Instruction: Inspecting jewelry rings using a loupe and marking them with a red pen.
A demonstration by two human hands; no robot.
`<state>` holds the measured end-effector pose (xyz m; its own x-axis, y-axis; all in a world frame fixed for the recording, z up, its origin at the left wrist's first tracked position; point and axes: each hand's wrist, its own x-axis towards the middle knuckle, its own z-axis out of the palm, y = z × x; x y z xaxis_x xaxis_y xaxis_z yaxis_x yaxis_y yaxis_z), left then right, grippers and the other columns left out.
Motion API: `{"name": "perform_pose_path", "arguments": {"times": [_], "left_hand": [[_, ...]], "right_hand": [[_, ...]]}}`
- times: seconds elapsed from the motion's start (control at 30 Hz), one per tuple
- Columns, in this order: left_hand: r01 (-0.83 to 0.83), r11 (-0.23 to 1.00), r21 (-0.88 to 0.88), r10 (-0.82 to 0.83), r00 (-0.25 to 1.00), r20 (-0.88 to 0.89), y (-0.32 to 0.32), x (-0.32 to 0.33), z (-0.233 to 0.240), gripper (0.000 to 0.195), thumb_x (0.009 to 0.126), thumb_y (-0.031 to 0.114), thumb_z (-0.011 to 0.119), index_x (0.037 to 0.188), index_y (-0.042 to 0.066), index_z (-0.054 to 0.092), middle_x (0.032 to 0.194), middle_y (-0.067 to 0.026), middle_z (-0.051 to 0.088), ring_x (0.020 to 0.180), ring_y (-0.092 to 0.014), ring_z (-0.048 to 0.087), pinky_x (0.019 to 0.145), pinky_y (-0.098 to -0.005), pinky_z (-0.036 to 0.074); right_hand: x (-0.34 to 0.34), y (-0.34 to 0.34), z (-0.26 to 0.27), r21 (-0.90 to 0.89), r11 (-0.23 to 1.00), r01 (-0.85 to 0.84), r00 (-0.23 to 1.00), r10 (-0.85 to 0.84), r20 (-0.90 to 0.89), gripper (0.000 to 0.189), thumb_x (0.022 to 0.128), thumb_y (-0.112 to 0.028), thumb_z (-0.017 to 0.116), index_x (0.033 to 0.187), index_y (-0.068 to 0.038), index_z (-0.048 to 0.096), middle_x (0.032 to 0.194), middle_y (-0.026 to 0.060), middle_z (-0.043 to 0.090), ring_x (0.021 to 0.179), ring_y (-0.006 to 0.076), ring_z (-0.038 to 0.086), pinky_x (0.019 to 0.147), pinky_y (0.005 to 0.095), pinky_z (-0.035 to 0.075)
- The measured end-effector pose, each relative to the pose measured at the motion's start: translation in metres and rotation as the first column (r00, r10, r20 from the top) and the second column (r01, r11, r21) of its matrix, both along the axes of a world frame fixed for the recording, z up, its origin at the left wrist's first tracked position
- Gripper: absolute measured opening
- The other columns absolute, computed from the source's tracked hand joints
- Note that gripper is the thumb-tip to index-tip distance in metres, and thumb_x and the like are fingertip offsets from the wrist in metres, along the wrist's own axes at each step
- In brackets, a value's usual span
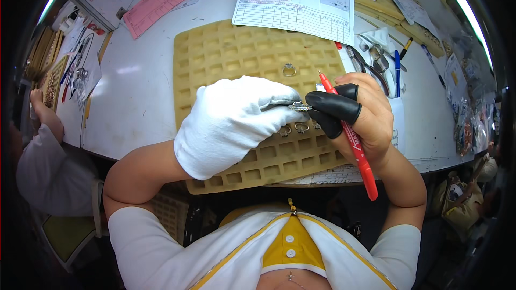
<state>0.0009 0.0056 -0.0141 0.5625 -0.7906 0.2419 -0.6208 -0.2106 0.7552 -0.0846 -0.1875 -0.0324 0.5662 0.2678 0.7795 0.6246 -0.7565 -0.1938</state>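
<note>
My left hand [231,123], in a white cloth glove, pinches a stone-set ring [300,107] between thumb and fingers. My right hand [369,114] wears black finger cots, and its covered fingertips meet the ring's right side. A red marker pen [354,147] lies across the right palm, fine tip pointing away from me and thick end towards me. Under both hands is a yellowish tray [189,54] of square pockets. One ring [289,69] stands in a pocket beyond my hands; a row of rings [301,127] sits just below them, partly hidden.
A printed form [294,2] overlaps the tray's far edge. Pink paper [167,2] lies at far left. Pliers [367,64], a cloth and a blue pen [397,73] are right of the tray. Plastic bags [465,123] crowd the right edge. Another person's arm [48,110] is at left.
</note>
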Motion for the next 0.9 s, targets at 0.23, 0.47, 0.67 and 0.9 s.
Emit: {"name": "perform_pose_path", "arguments": {"times": [0.23,0.47,0.67,0.9], "left_hand": [[-0.010,0.999,0.040,0.016,0.989,-0.147,0.000,0.000,0.001,0.015,0.081,0.015,0.066,0.093,0.007,0.069,0.081,-0.0126,0.067,0.067,-0.025,0.065,0.061,-0.0297,0.052],[-0.047,0.999,-0.012,0.046,0.992,-0.118,0.000,-0.002,-0.002,0.026,0.076,0.010,0.075,0.100,0.001,0.068,0.085,-0.0114,0.067,0.071,-0.015,0.063,0.064,-0.0270,0.049],[-0.097,0.995,0.036,0.103,0.955,-0.279,-0.004,-0.001,0.006,0.035,0.080,0.003,0.069,0.114,-0.003,0.061,0.103,-0.0103,0.067,0.089,-0.014,0.066,0.076,-0.0246,0.053],[-0.074,0.997,-0.014,0.074,0.997,0.018,0.001,0.000,0.005,0.020,0.083,0.000,0.063,0.102,0.001,0.067,0.093,-0.0089,0.067,0.080,-0.014,0.064,0.072,-0.0257,0.050]], "right_hand": [[0.000,0.001,0.001,-0.011,1.000,0.008,1.000,-0.008,0.006,0.037,0.055,-0.004,0.074,0.092,-0.004,0.070,0.065,0.0054,0.056,0.056,0.0233,0.054,0.058,0.0341,0.045],[0.000,0.000,-0.002,0.002,1.000,-0.003,1.000,0.003,-0.006,0.039,0.054,-0.002,0.072,0.093,-0.004,0.070,0.065,0.0061,0.055,0.056,0.0244,0.054,0.059,0.0350,0.045],[-0.003,-0.006,-0.003,-0.001,1.000,0.010,0.998,-0.010,-0.061,0.043,0.051,0.000,0.068,0.094,-0.003,0.069,0.067,0.0077,0.055,0.058,0.0260,0.053,0.059,0.0350,0.044],[0.001,-0.007,-0.008,0.029,0.999,0.013,1.000,-0.013,-0.005,0.046,0.048,0.001,0.070,0.093,-0.003,0.069,0.066,0.0069,0.053,0.058,0.0254,0.051,0.056,0.0352,0.042]]}}
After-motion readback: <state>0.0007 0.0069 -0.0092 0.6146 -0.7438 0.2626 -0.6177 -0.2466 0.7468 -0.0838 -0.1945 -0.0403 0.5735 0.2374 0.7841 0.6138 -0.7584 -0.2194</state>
